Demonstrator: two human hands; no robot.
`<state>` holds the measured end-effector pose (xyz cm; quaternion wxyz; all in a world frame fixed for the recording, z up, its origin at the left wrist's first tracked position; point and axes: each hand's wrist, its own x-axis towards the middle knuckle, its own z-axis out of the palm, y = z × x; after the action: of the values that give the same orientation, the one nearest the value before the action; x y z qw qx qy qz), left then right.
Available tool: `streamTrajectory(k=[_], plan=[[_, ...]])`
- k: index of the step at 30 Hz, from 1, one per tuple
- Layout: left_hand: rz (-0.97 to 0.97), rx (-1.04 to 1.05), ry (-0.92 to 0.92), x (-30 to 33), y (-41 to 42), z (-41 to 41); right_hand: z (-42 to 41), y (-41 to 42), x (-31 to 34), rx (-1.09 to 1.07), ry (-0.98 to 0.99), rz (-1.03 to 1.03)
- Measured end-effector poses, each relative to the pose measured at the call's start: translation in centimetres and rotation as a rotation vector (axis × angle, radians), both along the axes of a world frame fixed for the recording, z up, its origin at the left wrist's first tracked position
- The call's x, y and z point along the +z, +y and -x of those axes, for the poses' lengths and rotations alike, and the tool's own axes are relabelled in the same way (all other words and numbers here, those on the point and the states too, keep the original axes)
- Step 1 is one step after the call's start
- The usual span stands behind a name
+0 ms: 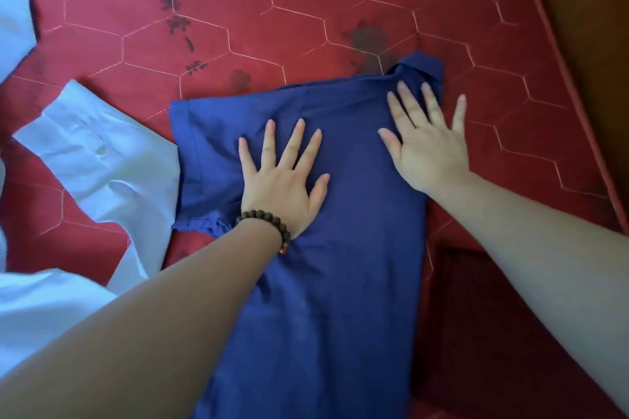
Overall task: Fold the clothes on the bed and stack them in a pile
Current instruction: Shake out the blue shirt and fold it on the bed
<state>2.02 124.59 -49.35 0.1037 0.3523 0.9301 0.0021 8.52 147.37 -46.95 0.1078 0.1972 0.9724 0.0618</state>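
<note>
**Both palms flat on the navy shirt, one pale shirt waiting beside it**

From my feed, the biggest thing in view is the bed (340, 3), covered in a red quilted surface stitched in pale hexagon outlines and marked with several dark blotches. Its piped edge curves down the right side of the frame.

I count two garments. The navy polo shirt (333, 265) lies lengthwise down the middle of the bed, already narrowed into a long strip, with its collar (423, 66) at the far end and one short sleeve (200, 160) spread out to the left. The light blue shirt (102, 160) lies loose and unfolded on the left, its sleeve just beside the navy sleeve; a pale button shows on its cuff. I can read no brand, label or writing on either garment or on the bed.

I count two hands, both with the grip wide: fingers straight and splayed, pressing down and holding nothing. The left hand (282, 177) lies flat on the navy shirt near the base of the spread sleeve. The right hand (429, 143) lies flat near the collar, with its outermost finger reaching past the shirt's right edge over the red cover. The two hands are near each other but apart.

Smallest of all, one dark beaded bracelet (269, 223) circles the left wrist, with a single reddish bead on its near side.
</note>
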Motion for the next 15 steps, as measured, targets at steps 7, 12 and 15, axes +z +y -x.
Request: streamTrajectory(k=[7,12,15], plan=[[-0.111,-0.071,-0.019,2.3,-2.5,-4.5,-5.6,-13.9,0.6,0.075,0.248,0.235],[-0.073,-0.123,-0.094,1.0,-8.4,-9.1,-11.0,-18.5,-1.4,0.032,0.146,0.238],[-0.061,-0.101,-0.034,0.4,-10.5,-7.9,-12.4,-16.9,-1.4,-0.128,0.152,0.180]])
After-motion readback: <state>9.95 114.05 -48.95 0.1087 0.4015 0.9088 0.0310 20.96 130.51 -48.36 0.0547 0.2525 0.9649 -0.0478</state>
